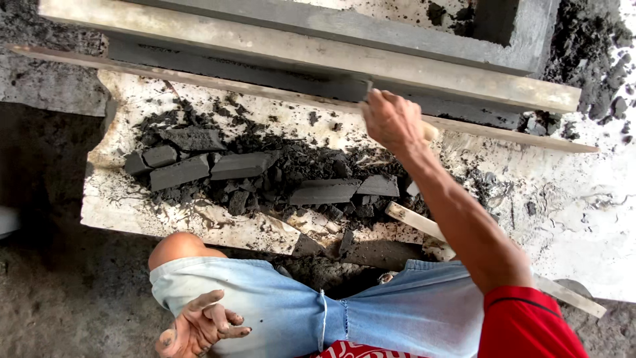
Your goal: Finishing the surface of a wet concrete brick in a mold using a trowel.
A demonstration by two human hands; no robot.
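Trowel (pixel 358 89) clamped in outstretched right hand (pixel 391 119); left hand (pixel 199 325) loosely spread, empty, on denim-clad thigh (pixel 265 298).

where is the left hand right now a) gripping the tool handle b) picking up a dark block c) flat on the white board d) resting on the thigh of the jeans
d: the left hand lies open-fingered on the jeans, while the right hand grips the tool handle.

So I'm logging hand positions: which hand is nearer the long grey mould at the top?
Right. The right hand grips a tool handle right at the grey mould; the left hand rests open by the knee, far below it.
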